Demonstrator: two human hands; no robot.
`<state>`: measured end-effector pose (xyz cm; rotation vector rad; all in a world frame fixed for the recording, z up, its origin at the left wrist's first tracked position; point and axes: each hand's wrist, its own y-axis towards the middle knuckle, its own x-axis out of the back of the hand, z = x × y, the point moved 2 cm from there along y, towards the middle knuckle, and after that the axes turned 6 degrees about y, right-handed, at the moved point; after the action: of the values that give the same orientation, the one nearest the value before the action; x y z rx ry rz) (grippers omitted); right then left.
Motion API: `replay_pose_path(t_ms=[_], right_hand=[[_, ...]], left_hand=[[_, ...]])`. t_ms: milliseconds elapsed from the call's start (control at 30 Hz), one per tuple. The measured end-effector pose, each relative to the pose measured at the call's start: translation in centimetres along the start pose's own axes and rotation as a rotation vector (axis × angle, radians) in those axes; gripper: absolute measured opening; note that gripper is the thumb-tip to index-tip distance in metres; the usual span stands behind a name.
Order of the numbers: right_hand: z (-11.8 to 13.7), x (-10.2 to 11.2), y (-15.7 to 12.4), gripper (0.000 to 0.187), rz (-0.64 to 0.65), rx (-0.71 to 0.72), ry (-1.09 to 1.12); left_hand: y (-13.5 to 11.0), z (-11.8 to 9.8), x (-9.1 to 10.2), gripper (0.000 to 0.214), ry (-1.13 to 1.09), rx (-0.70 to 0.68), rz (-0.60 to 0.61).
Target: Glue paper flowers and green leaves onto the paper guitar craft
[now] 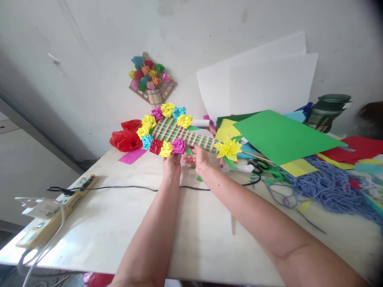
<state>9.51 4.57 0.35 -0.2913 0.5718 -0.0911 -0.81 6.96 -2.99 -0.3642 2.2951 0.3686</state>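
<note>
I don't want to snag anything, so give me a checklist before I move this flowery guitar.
1. Left hand at the lower edge of the guitar: ok.
2. Right hand gripping firmly: cannot tell, contact is unclear.
3. Big yellow flower at the narrow end: ok.
4. Table free of cords: not ok, a black cord crosses it.
5. Blue yarn away from both hands: ok, off to the right.

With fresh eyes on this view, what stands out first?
Probably the guitar-shaped craft at the centre, edged with bright flowers, the left hand at its lower edge. Then the big green sheet at right, and the colourful bouquet behind the craft, toward upper left.
</note>
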Motion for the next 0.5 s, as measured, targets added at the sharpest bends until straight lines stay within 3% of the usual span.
replay_pose_path(t_ms=[200,400,500], right_hand=[[0.07,0.08,0.15,0.02,-0.042,0.046,0.008],[-0.21,0.02,-0.01,0.007,0.005,0.136,-0.053],[-0.29,-0.05,-0.19,0.01,-0.016,0.185,-0.124]], left_hand=[[-0.09,-0.03,0.01,0.038,0.002,0.002,0.009],[-0.11,-0.07,-0.09,0.043,-0.011,0.014,0.003],[-0.15,-0.11,-0.15,0.042,-0.004,0.013,0.004]])
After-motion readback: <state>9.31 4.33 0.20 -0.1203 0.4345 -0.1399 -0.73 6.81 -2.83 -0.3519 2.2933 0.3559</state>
